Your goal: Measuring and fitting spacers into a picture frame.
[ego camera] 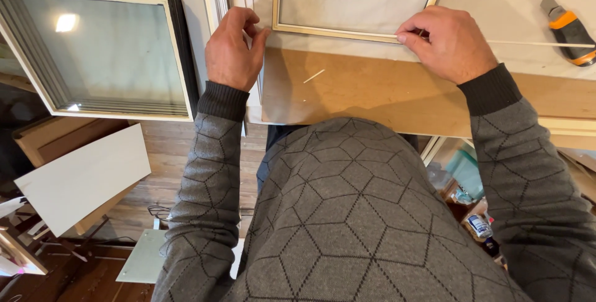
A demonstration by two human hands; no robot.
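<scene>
A light wooden picture frame [338,31] lies on pale fabric or paper [509,4] on a plywood worktop [385,91]. My left hand [231,50] rests at the frame's near left corner, fingertips touching the corner. My right hand [447,41] pinches a thin pale wooden strip [534,44] along the frame's near rail; the strip runs right toward a utility knife. Grey patterned sweater sleeves cover both arms.
An orange and grey utility knife [570,31] lies at the far right. A glazed frame with a white and black border [99,54] stands to the left. White boards [81,175] and clutter sit on the floor below. A small sliver [313,76] lies on the plywood.
</scene>
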